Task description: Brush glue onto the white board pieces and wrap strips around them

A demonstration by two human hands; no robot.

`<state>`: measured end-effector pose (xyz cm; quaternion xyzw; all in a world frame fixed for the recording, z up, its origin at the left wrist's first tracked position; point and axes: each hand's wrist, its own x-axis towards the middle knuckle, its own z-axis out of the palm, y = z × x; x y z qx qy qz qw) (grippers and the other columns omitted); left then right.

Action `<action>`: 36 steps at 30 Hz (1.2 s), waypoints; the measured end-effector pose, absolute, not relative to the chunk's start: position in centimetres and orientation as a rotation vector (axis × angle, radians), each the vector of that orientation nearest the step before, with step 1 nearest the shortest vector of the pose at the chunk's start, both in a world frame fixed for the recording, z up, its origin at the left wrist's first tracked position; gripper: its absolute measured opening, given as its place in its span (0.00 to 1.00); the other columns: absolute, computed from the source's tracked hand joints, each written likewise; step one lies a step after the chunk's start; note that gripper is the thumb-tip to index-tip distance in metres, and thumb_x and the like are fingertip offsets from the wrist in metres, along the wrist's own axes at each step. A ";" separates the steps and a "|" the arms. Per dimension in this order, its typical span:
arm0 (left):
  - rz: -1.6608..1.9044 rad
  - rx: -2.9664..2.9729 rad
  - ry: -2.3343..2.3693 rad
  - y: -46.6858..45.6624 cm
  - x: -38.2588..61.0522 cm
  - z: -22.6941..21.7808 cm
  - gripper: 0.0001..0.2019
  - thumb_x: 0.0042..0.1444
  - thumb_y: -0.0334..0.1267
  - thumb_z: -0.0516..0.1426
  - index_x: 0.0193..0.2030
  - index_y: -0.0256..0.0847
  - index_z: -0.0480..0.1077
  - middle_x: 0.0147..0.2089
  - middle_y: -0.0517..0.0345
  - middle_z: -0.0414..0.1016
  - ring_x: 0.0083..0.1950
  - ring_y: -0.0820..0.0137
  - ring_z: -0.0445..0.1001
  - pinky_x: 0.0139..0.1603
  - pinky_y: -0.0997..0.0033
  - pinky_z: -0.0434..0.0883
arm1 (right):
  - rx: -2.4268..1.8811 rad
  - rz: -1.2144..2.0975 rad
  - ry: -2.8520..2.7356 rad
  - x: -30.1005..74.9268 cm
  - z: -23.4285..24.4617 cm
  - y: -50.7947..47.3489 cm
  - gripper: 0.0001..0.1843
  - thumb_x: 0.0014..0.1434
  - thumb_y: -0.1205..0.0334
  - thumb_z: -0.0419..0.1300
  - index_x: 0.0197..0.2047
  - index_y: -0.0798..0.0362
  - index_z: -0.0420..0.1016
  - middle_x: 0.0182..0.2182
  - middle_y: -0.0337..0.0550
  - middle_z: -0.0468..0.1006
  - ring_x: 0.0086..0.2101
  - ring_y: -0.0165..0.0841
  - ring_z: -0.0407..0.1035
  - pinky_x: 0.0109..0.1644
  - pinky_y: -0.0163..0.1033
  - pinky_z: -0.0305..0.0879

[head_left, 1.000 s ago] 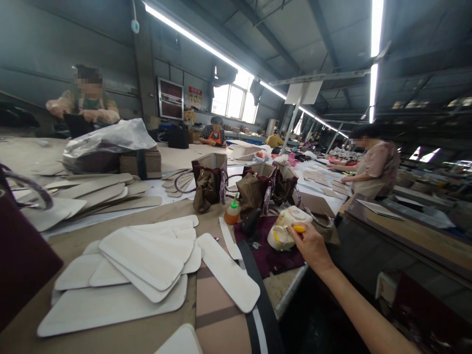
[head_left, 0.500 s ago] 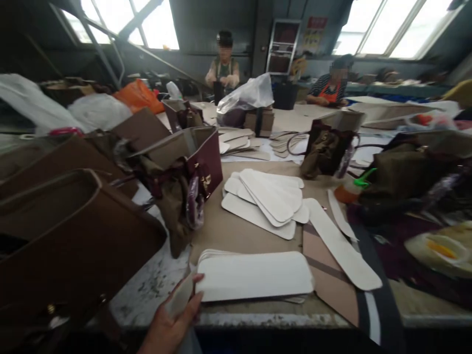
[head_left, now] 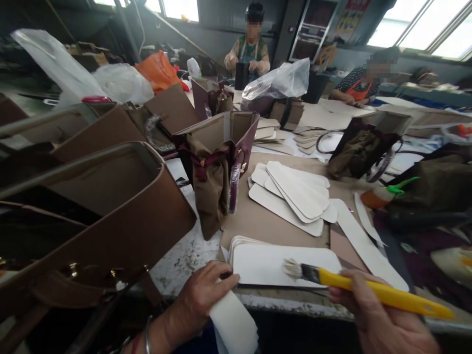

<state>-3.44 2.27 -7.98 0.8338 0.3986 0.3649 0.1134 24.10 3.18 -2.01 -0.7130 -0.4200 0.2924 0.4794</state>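
My right hand [head_left: 379, 305] grips a paintbrush [head_left: 368, 290] by its yellow handle. The brush's pale bristles are over the top white board of a stack of rounded panels [head_left: 273, 263] at the table's front edge; whether they touch it I cannot tell. My left hand [head_left: 206, 290] is closed on a curved off-white strip [head_left: 236, 324] that hangs down past the edge. Its thumb and fingertips reach the left end of the stack. Behind the stack, more white panels [head_left: 295, 191] lie in a loose, fanned pile.
A brown bag body [head_left: 147, 221] stands close on my left, with a maroon and olive handbag [head_left: 212, 182] beyond it. A bottle with a green nozzle [head_left: 376, 198] sits to the right. Two co-workers sit across the table, one holding a black piece [head_left: 242, 75].
My right hand has come into view with the paintbrush, over the stack. My left hand has moved up and turned, its strip now hanging downward. The view has swung left.
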 end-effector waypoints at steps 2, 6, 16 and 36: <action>1.064 2.463 1.143 2.6 -3.6 -8.4 0.12 0.57 0.29 0.50 0.47 0.35 0.66 0.40 0.47 0.67 0.42 0.66 0.65 0.40 0.68 0.68 | -1.720 0.809 -1.004 20.4 -2.0 2.8 0.21 0.45 0.46 0.62 0.37 0.53 0.71 0.27 0.44 0.77 0.26 0.38 0.73 0.32 0.39 0.73; 1.133 2.447 1.119 3.1 -3.8 -9.3 0.10 0.58 0.29 0.48 0.45 0.35 0.67 0.38 0.48 0.67 0.40 0.68 0.66 0.38 0.70 0.68 | -1.660 0.901 -1.107 15.9 -2.5 3.6 0.22 0.45 0.46 0.61 0.36 0.55 0.70 0.22 0.41 0.76 0.25 0.37 0.72 0.32 0.39 0.72; 1.299 2.372 0.996 3.5 -4.1 -10.3 0.10 0.58 0.28 0.49 0.45 0.33 0.66 0.44 0.45 0.65 0.47 0.64 0.63 0.43 0.65 0.68 | -1.703 0.707 -1.150 14.0 -1.5 2.9 0.17 0.48 0.51 0.62 0.34 0.57 0.71 0.21 0.40 0.74 0.25 0.34 0.71 0.33 0.37 0.69; 1.207 2.396 0.975 3.3 -4.7 -11.7 0.16 0.62 0.38 0.44 0.50 0.39 0.67 0.46 0.48 0.68 0.50 0.67 0.65 0.51 0.74 0.63 | -1.662 -0.339 -1.824 24.7 -2.6 2.8 0.07 0.59 0.65 0.52 0.41 0.54 0.67 0.34 0.45 0.70 0.37 0.34 0.67 0.44 0.41 0.65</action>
